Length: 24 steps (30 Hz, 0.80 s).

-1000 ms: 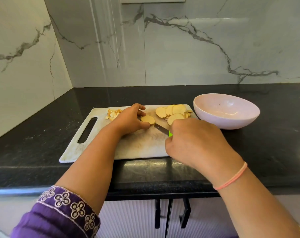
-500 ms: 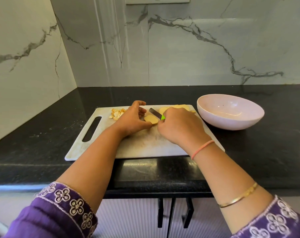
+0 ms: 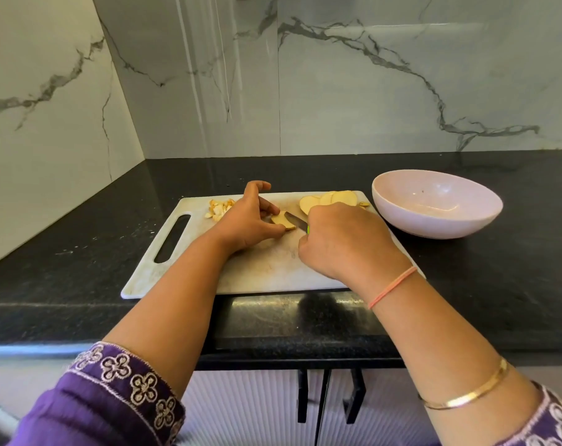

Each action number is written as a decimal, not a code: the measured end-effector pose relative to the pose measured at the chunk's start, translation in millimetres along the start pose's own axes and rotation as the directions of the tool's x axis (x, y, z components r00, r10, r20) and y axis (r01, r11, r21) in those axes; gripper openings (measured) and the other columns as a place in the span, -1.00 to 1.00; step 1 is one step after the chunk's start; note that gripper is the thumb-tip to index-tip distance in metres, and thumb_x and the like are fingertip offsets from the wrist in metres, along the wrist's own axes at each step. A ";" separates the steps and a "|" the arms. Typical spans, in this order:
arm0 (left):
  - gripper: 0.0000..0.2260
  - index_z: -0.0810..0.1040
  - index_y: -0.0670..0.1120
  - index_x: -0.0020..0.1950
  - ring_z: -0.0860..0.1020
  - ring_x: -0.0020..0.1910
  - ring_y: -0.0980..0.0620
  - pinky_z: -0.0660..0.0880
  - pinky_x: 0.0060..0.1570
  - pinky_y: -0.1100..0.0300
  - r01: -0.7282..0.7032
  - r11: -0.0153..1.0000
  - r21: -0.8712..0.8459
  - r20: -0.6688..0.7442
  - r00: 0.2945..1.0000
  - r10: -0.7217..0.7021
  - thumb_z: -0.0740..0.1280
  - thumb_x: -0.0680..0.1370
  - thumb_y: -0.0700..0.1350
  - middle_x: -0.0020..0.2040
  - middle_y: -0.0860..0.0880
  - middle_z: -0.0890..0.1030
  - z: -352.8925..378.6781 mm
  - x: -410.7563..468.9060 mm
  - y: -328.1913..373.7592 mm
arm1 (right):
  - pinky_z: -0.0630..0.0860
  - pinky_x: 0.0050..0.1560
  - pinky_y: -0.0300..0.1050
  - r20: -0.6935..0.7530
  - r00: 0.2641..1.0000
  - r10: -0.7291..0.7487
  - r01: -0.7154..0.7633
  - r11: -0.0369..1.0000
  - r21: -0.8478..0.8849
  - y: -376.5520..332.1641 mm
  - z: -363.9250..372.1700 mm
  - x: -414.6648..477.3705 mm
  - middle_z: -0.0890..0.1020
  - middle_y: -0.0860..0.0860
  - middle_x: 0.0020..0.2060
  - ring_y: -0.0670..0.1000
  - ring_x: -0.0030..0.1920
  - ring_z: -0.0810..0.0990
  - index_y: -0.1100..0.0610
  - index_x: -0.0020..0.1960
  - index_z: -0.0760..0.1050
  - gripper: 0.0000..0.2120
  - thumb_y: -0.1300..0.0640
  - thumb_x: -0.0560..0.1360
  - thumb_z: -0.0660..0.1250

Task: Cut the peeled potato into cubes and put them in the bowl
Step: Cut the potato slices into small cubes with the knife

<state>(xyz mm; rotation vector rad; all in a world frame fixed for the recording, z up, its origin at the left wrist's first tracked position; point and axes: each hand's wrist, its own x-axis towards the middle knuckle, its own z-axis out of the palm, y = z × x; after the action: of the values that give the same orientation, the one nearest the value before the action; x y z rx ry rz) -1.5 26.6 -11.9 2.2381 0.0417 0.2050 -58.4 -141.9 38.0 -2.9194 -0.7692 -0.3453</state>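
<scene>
The potato piece lies mid cutting board, near the table's front edge. My left hand pins it, fingers pinching so it can't slide under the knife. My right hand grips the knife, curled round the handle. Slices wait toward the back edge, just beside the bowl, which holds no potato yet.

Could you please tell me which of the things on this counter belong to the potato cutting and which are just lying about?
In use: potato piece held by the left hand; knife in the right hand; potato slices; cutting board; bowl, no cubes in it yet.
Lying about: pile of scraps at the board's far left.
</scene>
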 end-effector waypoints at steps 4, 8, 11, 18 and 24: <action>-0.29 0.14 -0.03 0.45 0.49 0.20 0.02 0.40 0.27 0.18 -0.005 1.000 0.010 0.002 1.000 0.005 0.47 0.44 -0.20 0.13 -0.05 0.54 0.3 0.1 0.1 | 0.22 -0.43 -0.17 -0.028 0.999 -0.033 0.033 0.999 0.012 0.3 4.8 -13.1 0.32 -0.03 -0.38 0.03 -0.28 0.40 0.05 -0.16 0.30 -0.85 0.07 0.58 0.13; -0.30 0.14 -0.02 0.45 0.49 0.21 0.01 0.40 0.29 0.15 -0.005 1.000 0.025 0.012 1.000 0.004 0.47 0.44 -0.19 0.14 -0.04 0.54 2.8 0.5 1.0 | 0.33 -0.28 -0.12 -0.027 1.000 -0.015 0.016 0.998 0.055 1.1 11.8 -23.5 0.31 -0.04 -0.38 0.03 -0.24 0.43 0.06 -0.06 0.43 -0.87 0.07 0.58 0.13; -0.30 0.15 -0.02 0.45 0.50 0.21 0.01 0.41 0.30 0.14 -0.004 0.999 0.031 0.011 1.000 0.004 0.47 0.44 -0.19 0.13 -0.04 0.54 4.0 0.8 1.1 | 0.31 -0.30 -0.12 -0.038 0.999 -0.006 0.008 0.999 0.050 0.2 10.4 -29.2 0.31 -0.04 -0.39 0.03 -0.28 0.40 0.05 -0.16 0.34 -0.85 0.08 0.58 0.14; -0.31 0.16 -0.03 0.45 0.49 0.22 0.02 0.41 0.30 0.14 -0.002 1.000 0.026 0.002 1.000 0.002 0.47 0.44 -0.17 0.13 -0.01 0.54 0.7 2.1 -3.4 | 0.14 -0.45 -0.18 -0.008 0.999 0.031 -0.030 0.999 0.039 0.1 -3.6 -42.6 0.33 -0.04 -0.40 -0.06 -0.41 0.29 0.04 -0.35 0.16 -0.66 0.05 0.56 0.14; -0.32 0.20 -0.04 0.43 0.45 0.25 0.00 0.41 0.23 0.21 0.007 0.998 -0.055 0.014 1.000 -0.007 0.48 0.43 -0.20 0.27 -0.07 0.45 4.0 0.6 -0.4 | 0.14 -0.48 -0.19 -0.162 0.982 0.097 -0.075 0.988 0.137 12.6 -6.8 -39.9 0.34 -0.07 -0.42 -0.09 -0.42 0.30 0.05 -0.14 0.40 -0.83 0.03 0.56 0.11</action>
<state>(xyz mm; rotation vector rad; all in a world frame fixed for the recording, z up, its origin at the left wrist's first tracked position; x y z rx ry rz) -0.3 23.9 -14.5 2.1842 0.0358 0.1844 -87.2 -172.8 34.4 -2.7481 -0.6139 -0.5053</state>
